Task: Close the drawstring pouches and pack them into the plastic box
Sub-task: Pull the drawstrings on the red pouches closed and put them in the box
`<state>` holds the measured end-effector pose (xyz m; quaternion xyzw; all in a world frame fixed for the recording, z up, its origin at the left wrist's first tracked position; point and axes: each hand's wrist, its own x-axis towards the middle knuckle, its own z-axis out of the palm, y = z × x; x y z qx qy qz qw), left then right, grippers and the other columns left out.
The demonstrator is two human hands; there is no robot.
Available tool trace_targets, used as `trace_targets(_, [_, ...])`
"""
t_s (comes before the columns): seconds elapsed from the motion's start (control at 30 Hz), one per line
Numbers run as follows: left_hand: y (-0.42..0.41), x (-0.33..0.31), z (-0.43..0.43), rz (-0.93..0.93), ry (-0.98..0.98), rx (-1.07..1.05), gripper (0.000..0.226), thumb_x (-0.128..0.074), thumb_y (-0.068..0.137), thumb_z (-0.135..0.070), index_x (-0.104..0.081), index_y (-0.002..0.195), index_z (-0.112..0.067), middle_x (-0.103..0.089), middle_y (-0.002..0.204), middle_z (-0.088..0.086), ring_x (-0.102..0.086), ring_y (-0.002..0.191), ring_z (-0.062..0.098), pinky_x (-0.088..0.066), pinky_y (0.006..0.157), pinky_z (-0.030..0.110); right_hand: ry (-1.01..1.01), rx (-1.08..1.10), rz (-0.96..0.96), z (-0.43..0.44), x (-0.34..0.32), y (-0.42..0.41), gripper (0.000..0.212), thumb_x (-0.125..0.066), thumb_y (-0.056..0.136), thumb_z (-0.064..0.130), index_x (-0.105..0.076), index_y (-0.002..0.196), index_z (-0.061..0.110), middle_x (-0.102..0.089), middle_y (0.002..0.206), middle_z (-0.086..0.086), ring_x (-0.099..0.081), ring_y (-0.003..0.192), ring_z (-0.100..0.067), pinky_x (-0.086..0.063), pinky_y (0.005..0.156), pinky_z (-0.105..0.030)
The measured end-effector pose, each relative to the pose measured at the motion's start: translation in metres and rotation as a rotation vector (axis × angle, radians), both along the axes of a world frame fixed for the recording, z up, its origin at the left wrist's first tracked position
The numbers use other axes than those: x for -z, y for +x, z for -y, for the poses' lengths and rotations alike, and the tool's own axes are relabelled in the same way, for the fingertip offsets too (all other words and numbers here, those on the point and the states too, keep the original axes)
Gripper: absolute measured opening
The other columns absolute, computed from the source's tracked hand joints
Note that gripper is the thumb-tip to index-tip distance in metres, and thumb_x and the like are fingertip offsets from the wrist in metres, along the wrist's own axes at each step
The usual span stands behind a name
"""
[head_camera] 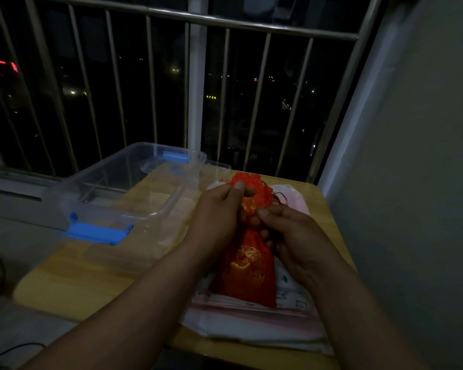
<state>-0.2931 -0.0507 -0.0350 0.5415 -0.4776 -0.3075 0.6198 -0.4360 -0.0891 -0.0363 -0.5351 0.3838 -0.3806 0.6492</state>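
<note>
While I watched through the head camera, the left hand (218, 209) pinched the bunched top of the red drawstring pouch (247, 273) between thumb and fingers. The right hand (297, 236), just beside it, pinched at the pouch's neck, though I could not tell whether it had the cord itself. The gold-patterned pouch lay over a pile of pale cloths (251, 316) on the right half of the wooden table (78, 284), while the clear plastic box (104, 180) with blue latches stood open-topped on the left side, apart from the pouch, before a metal railing (251, 25).
</note>
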Motion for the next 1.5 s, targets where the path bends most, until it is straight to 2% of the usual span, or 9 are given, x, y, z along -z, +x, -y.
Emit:
trace_targets(0.07, [0.006,-0.009,-0.002,0.032,-0.018,0.003,0.036,-0.043,0.109,-0.042,-0.075,0.101,-0.027,-0.068,0.074,-0.001,-0.067,0.069,0.014,-0.052,0.071,0.033,-0.109,0.032,-0.149,-0.001,-0.004,0.001,0.012,-0.065,0.098,0.01,-0.073,0.09,0.007,-0.074,0.076,-0.004,-0.06,0.057,-0.006,-0.048,0.053,-0.02])
trace_targets(0.2, [0.009,-0.024,-0.001,0.177,-0.024,0.115,0.035,-0.044,0.109,-0.039,-0.076,0.114,-0.026,-0.076,0.103,-0.011,-0.068,0.097,-0.007,-0.05,0.085,0.018,-0.29,0.019,-0.295,-0.005,-0.011,0.0,0.012,-0.067,0.097,0.009,-0.077,0.094,0.005,-0.074,0.075,-0.011,-0.063,0.056,-0.01,-0.051,0.054,-0.021])
trace_targets(0.47, [-0.005,-0.026,0.01,0.178,0.002,0.314,0.033,-0.048,0.108,-0.036,-0.077,0.117,-0.022,-0.078,0.111,-0.006,-0.071,0.107,0.002,-0.056,0.096,0.029,-0.533,-0.008,-0.413,-0.009,-0.01,0.0,0.022,-0.055,0.088,-0.011,-0.073,0.08,-0.001,-0.069,0.077,-0.023,-0.062,0.065,-0.034,-0.05,0.059,-0.041])
trace_targets(0.6, [-0.002,-0.018,0.012,0.462,-0.029,0.253,0.037,-0.044,0.107,-0.047,-0.066,0.134,-0.036,-0.071,0.124,-0.015,-0.064,0.113,-0.005,-0.052,0.101,0.029,-0.407,0.043,-0.316,-0.002,-0.002,-0.002,0.024,-0.057,0.093,-0.002,-0.077,0.09,0.011,-0.076,0.084,-0.01,-0.071,0.078,-0.033,-0.058,0.07,-0.046])
trace_targets(0.67, [0.004,-0.01,0.006,0.608,-0.02,0.219,0.037,-0.043,0.108,-0.046,-0.06,0.14,-0.036,-0.067,0.129,-0.015,-0.06,0.116,-0.005,-0.049,0.103,0.028,-0.286,0.057,-0.256,0.002,-0.001,-0.005,0.021,-0.059,0.097,0.007,-0.079,0.091,0.012,-0.076,0.081,-0.008,-0.069,0.071,-0.021,-0.054,0.066,-0.037])
trace_targets(0.93, [0.021,0.006,-0.005,0.952,-0.121,0.066,0.021,-0.054,0.104,-0.021,-0.071,0.117,-0.022,-0.064,0.104,-0.003,-0.058,0.097,0.012,-0.048,0.086,0.033,-0.142,0.01,-0.186,0.005,-0.004,-0.007,0.021,-0.064,0.098,0.014,-0.077,0.083,0.008,-0.071,0.071,0.0,-0.057,0.057,-0.005,-0.046,0.053,-0.019])
trace_targets(1.17, [0.021,0.01,-0.009,0.899,-0.075,-0.041,0.015,-0.053,0.104,-0.017,-0.061,0.091,-0.018,-0.058,0.082,-0.007,-0.051,0.074,0.006,-0.041,0.068,0.03,-0.217,0.063,-0.228,0.006,0.001,-0.008,0.016,-0.071,0.094,0.018,-0.076,0.088,0.005,-0.075,0.081,-0.007,-0.063,0.069,-0.011,-0.05,0.065,-0.027])
trace_targets(1.37, [0.022,0.008,-0.011,0.826,0.082,0.084,0.02,-0.047,0.107,-0.034,-0.057,0.098,-0.019,-0.063,0.09,-0.001,-0.061,0.082,0.018,-0.053,0.076,0.044,-0.321,0.04,-0.218,0.004,0.003,-0.012,0.009,-0.071,0.095,0.011,-0.079,0.097,0.009,-0.078,0.085,0.0,-0.071,0.073,-0.004,-0.051,0.062,-0.013])
trace_targets(1.5, [0.019,0.01,-0.014,0.882,0.076,0.123,0.015,-0.055,0.103,-0.041,-0.055,0.1,-0.026,-0.062,0.085,-0.006,-0.061,0.077,0.01,-0.054,0.07,0.039,-0.383,0.033,-0.253,0.006,0.001,-0.013,0.008,-0.072,0.095,0.014,-0.079,0.095,0.012,-0.078,0.085,-0.001,-0.07,0.073,-0.003,-0.05,0.062,-0.013])
